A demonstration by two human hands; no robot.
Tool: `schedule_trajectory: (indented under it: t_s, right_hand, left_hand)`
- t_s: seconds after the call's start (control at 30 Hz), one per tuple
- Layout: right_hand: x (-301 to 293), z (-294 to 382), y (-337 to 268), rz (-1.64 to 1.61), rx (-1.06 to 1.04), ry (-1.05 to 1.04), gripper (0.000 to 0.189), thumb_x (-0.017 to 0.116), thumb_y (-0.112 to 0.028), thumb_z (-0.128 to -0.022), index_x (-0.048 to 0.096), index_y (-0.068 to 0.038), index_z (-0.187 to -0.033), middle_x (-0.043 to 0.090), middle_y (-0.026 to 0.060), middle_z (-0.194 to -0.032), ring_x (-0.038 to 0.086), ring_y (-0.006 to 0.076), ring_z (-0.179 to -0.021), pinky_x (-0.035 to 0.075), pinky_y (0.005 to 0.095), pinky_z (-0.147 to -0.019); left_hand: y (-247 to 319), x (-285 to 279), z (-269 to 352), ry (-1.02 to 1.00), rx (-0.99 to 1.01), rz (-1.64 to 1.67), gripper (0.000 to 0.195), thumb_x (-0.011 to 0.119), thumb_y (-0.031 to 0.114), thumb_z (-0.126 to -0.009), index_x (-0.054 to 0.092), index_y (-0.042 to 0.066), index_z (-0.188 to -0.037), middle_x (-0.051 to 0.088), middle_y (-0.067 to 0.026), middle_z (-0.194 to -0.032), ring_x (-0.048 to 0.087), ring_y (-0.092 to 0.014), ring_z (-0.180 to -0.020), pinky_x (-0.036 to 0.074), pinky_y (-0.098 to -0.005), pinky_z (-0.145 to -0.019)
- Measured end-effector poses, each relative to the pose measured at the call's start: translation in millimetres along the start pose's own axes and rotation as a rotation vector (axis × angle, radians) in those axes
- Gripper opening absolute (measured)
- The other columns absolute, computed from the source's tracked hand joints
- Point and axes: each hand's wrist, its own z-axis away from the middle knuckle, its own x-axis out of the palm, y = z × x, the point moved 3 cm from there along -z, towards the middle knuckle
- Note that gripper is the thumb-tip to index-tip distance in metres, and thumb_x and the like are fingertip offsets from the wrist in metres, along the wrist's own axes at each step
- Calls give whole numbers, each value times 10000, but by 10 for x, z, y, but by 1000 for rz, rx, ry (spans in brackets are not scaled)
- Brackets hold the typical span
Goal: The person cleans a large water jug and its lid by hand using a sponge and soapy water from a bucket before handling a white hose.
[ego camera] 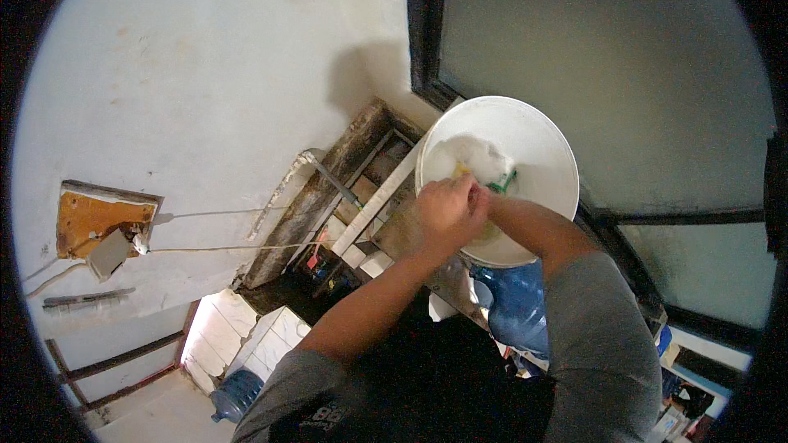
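Observation:
A large round white bucket point(545, 154) stands before me, seen from above. Whitish contents, perhaps foam or cloudy water, show in it point(471, 151). My left hand point(446, 209) and my right hand point(480, 194) meet over its near-left part, fingers curled and pressed together. Whatever may lie inside their grasp is hidden. Just beyond the knuckles, a small yellow thing point(460, 168) shows; I cannot tell whether it is held. Close to the right hand is a green object point(506, 182), too blurred to name.
Below the bucket's near side is a blue plastic water jug point(520, 307). Another jug point(237, 394) lies at lower left. A grey pipe point(335, 181) and a tiled ledge point(375, 203) run left of the bucket. A cable point(234, 248) crosses from the wall box point(109, 255). Dark-framed frosted panes point(591, 74) rise behind.

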Motion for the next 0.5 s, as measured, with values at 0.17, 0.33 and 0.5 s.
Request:
schedule_trajectory:
  t_s: [0.17,0.33,0.5]
  right_hand:
    - [-41,295,331,14,51,-61,421,760,-305,-777,767,-29,-1094,752,195,-1080,721,340,-1044,575,455,-836]
    - [-337,138,40,69,-20,11,421,763,-304,-774,768,-27,-1092,752,196,-1087,720,339,-1055,577,451,-839]
    - [-610,-131,-287,179,-64,43,422,766,-302,-771,769,-24,-1090,751,197,-1094,720,337,-1065,579,447,-841]
  left_hand:
    - [35,-7,-3,-99,-6,116,238,656,322,-903,651,92,-846,669,-139,-712,671,-354,-695,498,-500,-706]
    - [-13,37,-6,-85,-27,78,241,660,333,-901,653,99,-843,666,-127,-703,662,-348,-680,492,-494,-695]
    - [-10,4,3,-35,15,35,199,719,337,-868,707,139,-865,708,-87,-706,704,-298,-645,541,-435,-622]
